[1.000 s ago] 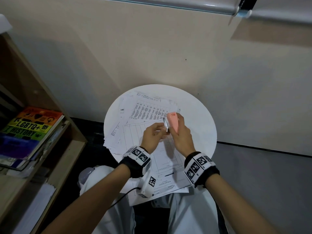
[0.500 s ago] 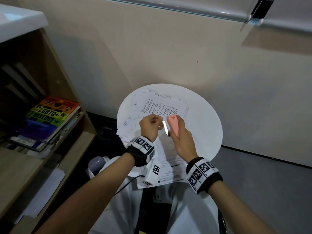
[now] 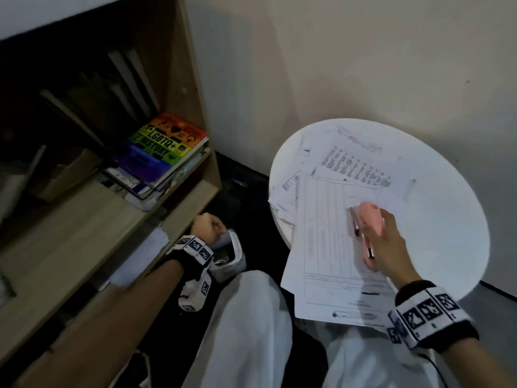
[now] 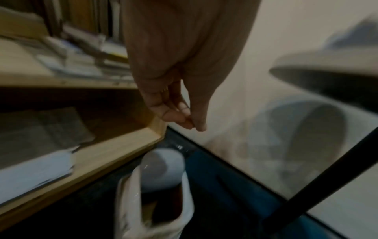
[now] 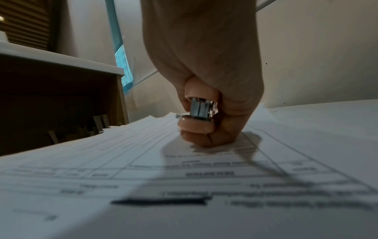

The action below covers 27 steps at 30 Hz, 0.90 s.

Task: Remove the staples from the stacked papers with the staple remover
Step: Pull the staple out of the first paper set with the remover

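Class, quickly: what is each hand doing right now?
Left hand: fingertips pinched together over a white bin; what they hold cannot be told.
Right hand: grips the pink staple remover on the stacked papers.

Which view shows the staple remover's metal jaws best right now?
Right wrist: the staple remover sits end-on in the right hand, its chrome end sharp above the papers. Head view shows its pink body, metal blurred. Left wrist doesn't show it.

The round table [image 3: 436,247] is half covered: loose papers [image 3: 335,247] spread over its left side and hang off its near edge, while its right side is bare. Left of the table, the wooden shelf [image 3: 179,208] hems in a narrow floor gap, where a white bin [image 4: 161,169] stands.
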Motion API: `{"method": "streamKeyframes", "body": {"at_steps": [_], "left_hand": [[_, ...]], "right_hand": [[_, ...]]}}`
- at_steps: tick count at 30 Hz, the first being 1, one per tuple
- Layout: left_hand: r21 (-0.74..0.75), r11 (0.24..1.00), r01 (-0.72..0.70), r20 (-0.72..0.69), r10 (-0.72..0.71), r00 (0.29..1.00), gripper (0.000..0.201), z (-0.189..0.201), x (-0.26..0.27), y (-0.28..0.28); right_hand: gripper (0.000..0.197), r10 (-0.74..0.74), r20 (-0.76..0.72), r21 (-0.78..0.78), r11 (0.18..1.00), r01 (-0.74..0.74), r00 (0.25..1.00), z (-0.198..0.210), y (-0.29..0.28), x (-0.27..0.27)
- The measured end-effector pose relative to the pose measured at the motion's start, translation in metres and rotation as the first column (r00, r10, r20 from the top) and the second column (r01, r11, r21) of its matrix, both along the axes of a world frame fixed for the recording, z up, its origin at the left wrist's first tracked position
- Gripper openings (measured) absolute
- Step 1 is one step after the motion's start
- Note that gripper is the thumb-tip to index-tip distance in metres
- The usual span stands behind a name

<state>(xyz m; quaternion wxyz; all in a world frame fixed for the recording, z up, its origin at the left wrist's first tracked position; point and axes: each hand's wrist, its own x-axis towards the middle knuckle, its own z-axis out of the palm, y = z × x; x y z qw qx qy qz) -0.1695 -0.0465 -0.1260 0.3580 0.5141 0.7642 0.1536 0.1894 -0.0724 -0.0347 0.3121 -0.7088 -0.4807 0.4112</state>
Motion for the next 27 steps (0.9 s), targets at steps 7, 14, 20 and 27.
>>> {"method": "streamKeyframes", "body": {"at_steps": [7, 14, 20, 27], "left_hand": [[-0.127, 0.989, -0.070, -0.072, 0.061, 0.996, 0.025, -0.115, -0.021, 0.016], [-0.116, 0.985, -0.126, 0.043, 0.132, 0.990, 0.008, -0.131, -0.011, 0.025], [0.048, 0.999, -0.007, 0.036, 0.005, 0.999, 0.020, -0.056, 0.003, 0.033], [0.620, 0.770, 0.152, 0.015, -0.206, 0.978, 0.012, 0.054, 0.065, 0.028]], "right_hand": [[0.030, -0.011, -0.027, 0.045, 0.999, 0.012, 1.000, -0.013, 0.003, 0.009], [0.032, 0.001, -0.060, 0.026, 1.000, 0.000, 0.998, -0.009, 0.006, 0.007], [0.030, -0.034, -0.046, 0.047, 0.998, 0.036, 0.998, -0.009, 0.001, 0.005], [0.029, -0.137, -0.188, 0.074, 0.985, 0.153, 0.973, -0.001, -0.013, 0.017]]}}
